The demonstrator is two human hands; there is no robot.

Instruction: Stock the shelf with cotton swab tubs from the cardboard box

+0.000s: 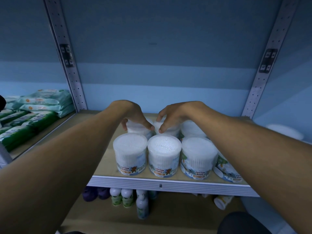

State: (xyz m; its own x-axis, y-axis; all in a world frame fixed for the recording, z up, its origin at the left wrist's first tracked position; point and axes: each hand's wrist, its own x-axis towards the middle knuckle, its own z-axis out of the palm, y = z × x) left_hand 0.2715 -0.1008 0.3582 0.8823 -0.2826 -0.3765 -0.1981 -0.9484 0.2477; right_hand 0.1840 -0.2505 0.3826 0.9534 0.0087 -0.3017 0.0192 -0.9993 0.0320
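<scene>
Two hands work at the back row of tubs on the shelf [104,168] in the head view, the only view there is. The left hand [135,115] curls over the rear left tub [137,130], thumb at the side nearer the shelf's front lip and fingers wrapped round the far side. The right hand [172,115] pinches the rim of the rear middle tub [166,130] with thumb and fingertips, well closed around it. Both tubs stand just behind the front row [164,154], which sits close to the shelf's front lip.

These tubs look light, with stiff clear plastic walls and smooth lids, likely somewhat slippery. A grasp from above around the lid rim seems the best hold, since neighbours crowd the sides.

Each tub stands upright, its axis vertical, lid up; the front row's labels face the shelf's front lip. The cardboard box is out of view.
</scene>
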